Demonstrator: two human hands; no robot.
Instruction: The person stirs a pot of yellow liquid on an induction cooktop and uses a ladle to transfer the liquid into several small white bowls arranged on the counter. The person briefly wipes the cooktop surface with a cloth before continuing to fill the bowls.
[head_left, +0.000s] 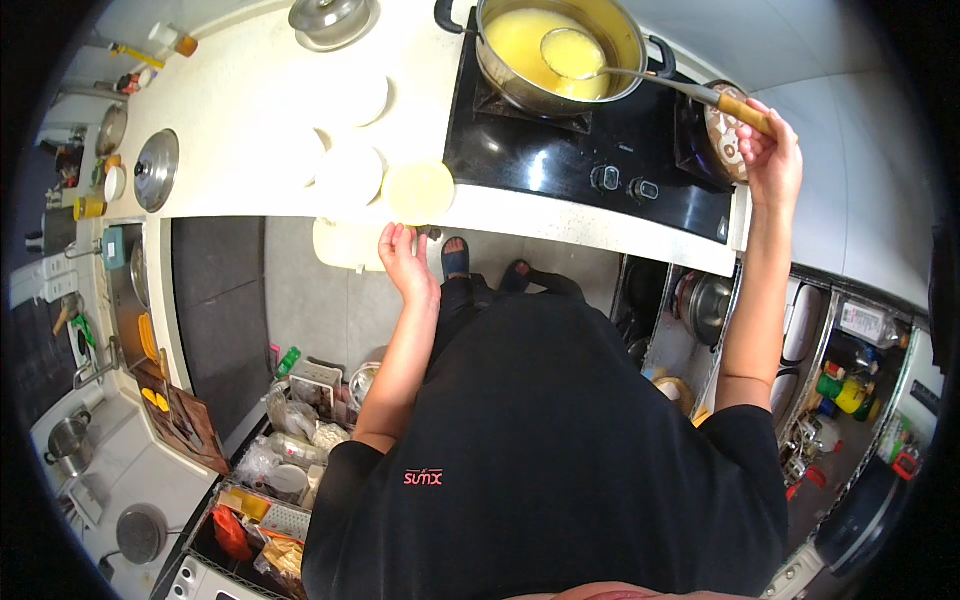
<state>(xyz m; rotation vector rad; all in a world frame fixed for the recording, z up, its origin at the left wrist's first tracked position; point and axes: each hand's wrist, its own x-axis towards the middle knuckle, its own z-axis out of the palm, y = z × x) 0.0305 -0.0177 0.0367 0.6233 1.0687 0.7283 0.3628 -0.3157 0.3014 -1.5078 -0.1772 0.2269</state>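
My right hand (772, 154) grips the wooden handle of a metal ladle (574, 54), whose bowl holds yellow liquid over a steel pot (510, 86). The pot contains more of this yellow liquid and stands on the black gas hob (547, 165). My left hand (409, 259) is at the counter's front edge, fingers slightly apart, by the near rim of a round bowl filled with yellow (418, 191); whether the fingertips touch it I cannot tell. Several white round bowls or plates (349, 176) sit left of it, partly lost in glare.
Metal lids (330, 22) (157, 171) lie on the pale counter (240, 112). A patterned round item (726, 135) is at the hob's right end, behind the ladle handle. Below the counter are a pale yellow stool or bin lid (345, 246) and shelves of bottles and pans at right.
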